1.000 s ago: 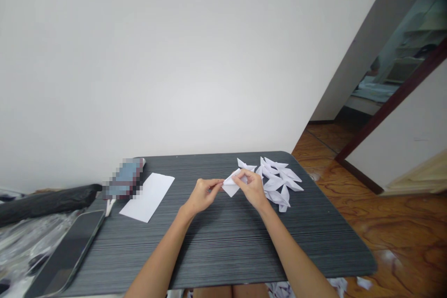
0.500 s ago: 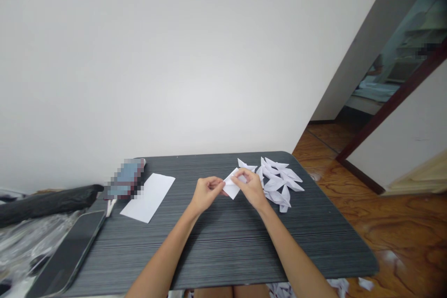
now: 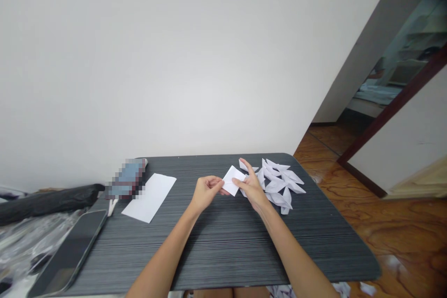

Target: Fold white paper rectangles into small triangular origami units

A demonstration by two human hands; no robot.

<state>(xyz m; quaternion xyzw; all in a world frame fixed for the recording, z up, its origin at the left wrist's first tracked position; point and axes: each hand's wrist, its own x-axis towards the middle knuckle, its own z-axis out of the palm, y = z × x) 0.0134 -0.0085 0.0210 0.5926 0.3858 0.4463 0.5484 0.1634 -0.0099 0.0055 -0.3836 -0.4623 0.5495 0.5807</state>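
Note:
A small folded piece of white paper [image 3: 233, 177] is held between my two hands above the dark table. My left hand [image 3: 206, 191] pinches its left corner between thumb and fingers. On the right side, my right hand [image 3: 253, 187] grips the paper with the thumb on top; its index finger is raised away and the other fingers are partly hidden. Just beyond that hand lies a pile of folded paper boats [image 3: 277, 181], pointed at the ends. Farther left, a flat white sheet of paper [image 3: 150, 198] rests on the table.
The dark wood-grain table [image 3: 209, 251] stands against a white wall. A phone [image 3: 71, 251] lies at its left edge, near a blurred-out item [image 3: 126, 179] and plastic wrapping [image 3: 35, 237]. Paper scraps [image 3: 281, 290] lie below the front edge. A doorway opens at right.
My right index finger has lifted off the paper, and the thumb now presses on its face. More of the folded square shows. My left hand keeps its pinch.

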